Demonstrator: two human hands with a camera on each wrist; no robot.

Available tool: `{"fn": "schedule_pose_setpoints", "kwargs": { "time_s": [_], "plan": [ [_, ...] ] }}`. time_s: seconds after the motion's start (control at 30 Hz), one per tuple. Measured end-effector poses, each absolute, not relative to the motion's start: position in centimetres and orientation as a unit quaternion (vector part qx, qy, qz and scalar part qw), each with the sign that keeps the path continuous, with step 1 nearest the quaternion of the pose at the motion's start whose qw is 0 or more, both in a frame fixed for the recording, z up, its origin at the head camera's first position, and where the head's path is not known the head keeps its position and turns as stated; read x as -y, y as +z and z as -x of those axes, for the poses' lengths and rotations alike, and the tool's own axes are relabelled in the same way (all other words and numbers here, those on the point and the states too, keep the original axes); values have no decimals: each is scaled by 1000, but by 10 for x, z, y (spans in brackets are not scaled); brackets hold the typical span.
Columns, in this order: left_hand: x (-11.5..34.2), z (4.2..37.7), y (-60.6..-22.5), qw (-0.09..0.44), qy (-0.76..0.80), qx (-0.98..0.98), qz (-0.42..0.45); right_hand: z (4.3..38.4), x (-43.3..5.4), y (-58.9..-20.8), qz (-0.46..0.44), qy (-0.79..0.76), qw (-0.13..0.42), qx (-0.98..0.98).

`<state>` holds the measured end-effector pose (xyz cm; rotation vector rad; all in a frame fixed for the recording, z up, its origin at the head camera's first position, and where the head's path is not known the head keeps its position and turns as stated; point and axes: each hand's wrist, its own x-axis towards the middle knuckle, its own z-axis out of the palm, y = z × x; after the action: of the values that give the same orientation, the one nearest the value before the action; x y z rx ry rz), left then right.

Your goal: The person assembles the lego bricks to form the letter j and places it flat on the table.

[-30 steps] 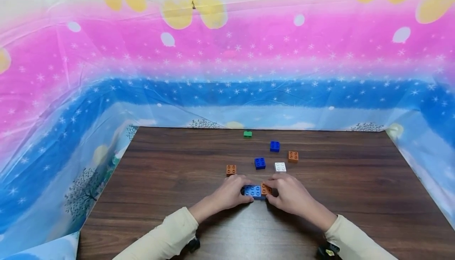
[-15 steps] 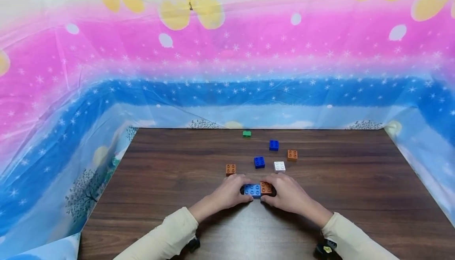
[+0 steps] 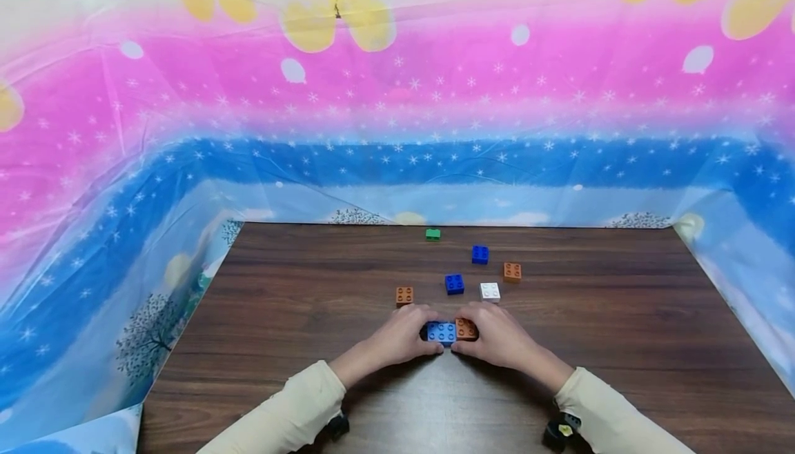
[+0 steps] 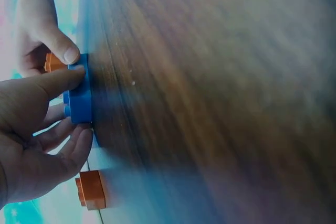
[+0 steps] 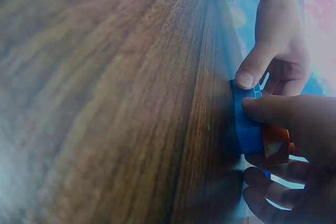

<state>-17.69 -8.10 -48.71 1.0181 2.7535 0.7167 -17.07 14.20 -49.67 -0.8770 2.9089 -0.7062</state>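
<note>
Tabletop (image 3: 298, 274), near the middle, and here both hands meet on one build: a long blue brick (image 3: 442, 334), lying studs-up, with a stacked orange brick (image 3: 465, 328) seated on its right end. The left hand (image 3: 405, 335) has the left end firmly — thumb along the near side, fingers (image 4: 82, 142) curled round the end and behind. Opposite, the right hand (image 3: 506, 337) grips too: thumb pressed to the long blue brick's near side, just beside the left thumb, the other fingers wrapped round the stacked orange brick's end (partly hidden from the head view). Both sets of fingers are grasping, then, thumbs nearly meeting in front!

Out past the left knuckles sits a near orange brick (image 3: 404, 295). Over to its right, a near dark blue brick (image 3: 454, 284), then a white brick (image 3: 489, 292) just beyond the right hand. Deeper — a far orange brick (image 3: 512, 272), a far dark blue brick (image 3: 479, 254), and right at the back a green brick (image 3: 433, 234), close to the patterned cloth (image 3: 397, 109). Pale sleeves (image 3: 304, 399) run in from the bottom edge.
</note>
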Motion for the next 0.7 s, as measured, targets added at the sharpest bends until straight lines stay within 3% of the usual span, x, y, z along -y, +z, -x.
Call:
{"fn": "schedule_pose_setpoints", "kwargs": {
  "time_s": [0.17, 0.43, 0.7],
  "plan": [
    [93, 178, -482, 53, 275, -900, -333, 172, -142, -496, 284, -230, 17, -931],
    [119, 190, -474, -13, 286, -913, -290, 172, -142, -496, 283, -226, 25, -932],
    [134, 203, -480, -5, 287, -923, -256, 173, -141, -495, 276, -229, 40, -933]
  ]
}}
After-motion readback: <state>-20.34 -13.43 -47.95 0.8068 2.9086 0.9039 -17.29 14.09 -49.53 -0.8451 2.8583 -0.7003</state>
